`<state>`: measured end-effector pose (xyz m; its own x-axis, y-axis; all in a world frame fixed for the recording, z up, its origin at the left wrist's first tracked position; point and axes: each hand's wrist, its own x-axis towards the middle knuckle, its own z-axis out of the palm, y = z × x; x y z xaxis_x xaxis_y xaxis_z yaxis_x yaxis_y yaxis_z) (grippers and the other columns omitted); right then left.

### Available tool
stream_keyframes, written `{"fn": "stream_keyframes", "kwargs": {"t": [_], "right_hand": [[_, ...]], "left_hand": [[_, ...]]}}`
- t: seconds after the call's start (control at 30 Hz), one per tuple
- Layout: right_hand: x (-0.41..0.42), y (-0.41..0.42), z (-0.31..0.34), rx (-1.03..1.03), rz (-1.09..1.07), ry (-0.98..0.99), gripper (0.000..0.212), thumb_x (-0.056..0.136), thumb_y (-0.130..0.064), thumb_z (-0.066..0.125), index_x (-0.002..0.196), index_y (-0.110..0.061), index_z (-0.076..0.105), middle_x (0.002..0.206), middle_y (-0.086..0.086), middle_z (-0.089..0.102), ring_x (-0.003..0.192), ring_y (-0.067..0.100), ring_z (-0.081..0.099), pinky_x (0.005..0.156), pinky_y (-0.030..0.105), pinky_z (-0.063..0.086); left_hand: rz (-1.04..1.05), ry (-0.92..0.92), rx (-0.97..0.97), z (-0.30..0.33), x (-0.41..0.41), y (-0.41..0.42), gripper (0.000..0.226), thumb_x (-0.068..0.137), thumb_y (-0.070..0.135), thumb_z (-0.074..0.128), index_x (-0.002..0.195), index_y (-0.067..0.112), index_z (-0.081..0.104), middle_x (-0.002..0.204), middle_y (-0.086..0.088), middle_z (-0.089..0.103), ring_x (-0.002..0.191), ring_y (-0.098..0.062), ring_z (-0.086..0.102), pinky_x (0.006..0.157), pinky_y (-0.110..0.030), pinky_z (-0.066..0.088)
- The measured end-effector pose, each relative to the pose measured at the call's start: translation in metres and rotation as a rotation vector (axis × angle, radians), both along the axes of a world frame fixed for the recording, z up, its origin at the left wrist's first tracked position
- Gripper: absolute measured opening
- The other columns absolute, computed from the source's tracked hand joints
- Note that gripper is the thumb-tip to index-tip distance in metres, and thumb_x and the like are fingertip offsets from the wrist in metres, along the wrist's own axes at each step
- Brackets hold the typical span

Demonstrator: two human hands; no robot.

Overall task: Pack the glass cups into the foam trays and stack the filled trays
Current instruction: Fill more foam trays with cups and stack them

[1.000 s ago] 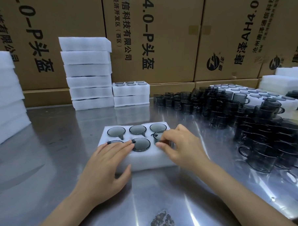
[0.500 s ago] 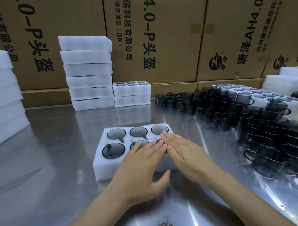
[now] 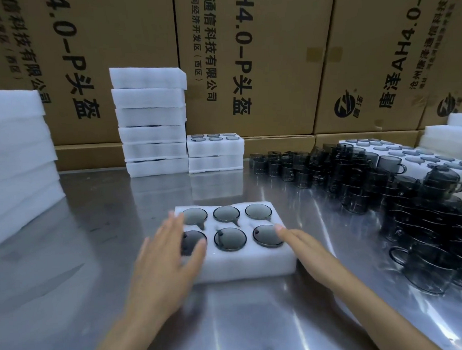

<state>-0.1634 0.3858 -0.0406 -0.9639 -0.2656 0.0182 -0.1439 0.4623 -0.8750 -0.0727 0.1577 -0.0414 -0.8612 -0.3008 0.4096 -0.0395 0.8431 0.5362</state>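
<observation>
- My left hand (image 3: 164, 259) lay flat and open across the left end of the foam tray (image 3: 244, 264), holding nothing.
- My right hand (image 3: 304, 247) rested open at its right edge.
- All six glass cups (image 3: 230, 239) sat in their pockets on the counter (image 3: 96, 260).
- Lifting it unevenly could have tipped cups out; the foam might have flexed.

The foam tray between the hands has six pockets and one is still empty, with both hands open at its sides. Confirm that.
Not quite: the head view shows all six pockets of the foam tray holding a glass cup, none empty. The rest stands: the left hand and right hand are open at its sides.
</observation>
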Motion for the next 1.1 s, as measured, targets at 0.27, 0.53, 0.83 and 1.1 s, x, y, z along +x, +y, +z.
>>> {"fn": "stream_keyframes", "kwargs": {"t": [0.27, 0.53, 0.83, 1.1], "right_hand": [[-0.003, -0.002, 0.006, -0.502, 0.177, -0.279, 0.047, 0.072, -0.063, 0.068, 0.109, -0.033, 0.068, 0.111, -0.013, 0.069, 0.103, 0.003, 0.064, 0.089, 0.029, 0.048], [-0.037, -0.046, 0.019, -1.263, 0.134, -0.526, 0.057, 0.074, -0.035, 0.065, 0.128, -0.016, 0.055, 0.12, 0.008, 0.066, 0.108, 0.023, 0.064, 0.088, 0.038, 0.055], [-0.118, -0.116, 0.032, -1.112, -0.04, -0.634, 0.037, 0.082, -0.028, 0.064, 0.116, -0.013, 0.061, 0.101, 0.009, 0.073, 0.093, 0.021, 0.07, 0.067, 0.03, 0.054], [-0.245, -0.164, 0.073, -1.162, -0.085, -0.523, 0.03, 0.08, -0.029, 0.071, 0.103, -0.015, 0.057, 0.104, 0.009, 0.068, 0.092, 0.021, 0.065, 0.066, 0.031, 0.052]], "left_hand": [[-0.061, -0.038, 0.976, 0.001, -0.023, -0.009, 0.012, 0.091, 0.026, 0.059, 0.089, 0.026, 0.07, 0.081, 0.019, 0.073, 0.079, 0.003, 0.067, 0.064, -0.016, 0.048], [-0.158, 0.189, 1.331, 0.026, -0.076, 0.001, 0.026, 0.088, 0.014, 0.056, 0.108, 0.028, 0.066, 0.102, 0.003, 0.073, 0.091, -0.016, 0.069, 0.078, -0.036, 0.051], [-0.203, 0.208, 1.022, 0.025, -0.157, -0.011, 0.066, 0.09, 0.051, 0.044, 0.148, 0.031, 0.022, 0.155, 0.013, 0.024, 0.141, -0.006, 0.024, 0.118, -0.038, 0.019], [-0.046, -0.181, -0.174, -0.045, -0.187, -0.035, 0.073, 0.089, 0.063, 0.034, 0.151, 0.027, 0.02, 0.159, -0.013, 0.006, 0.146, -0.016, 0.012, 0.117, -0.031, 0.011]]}}
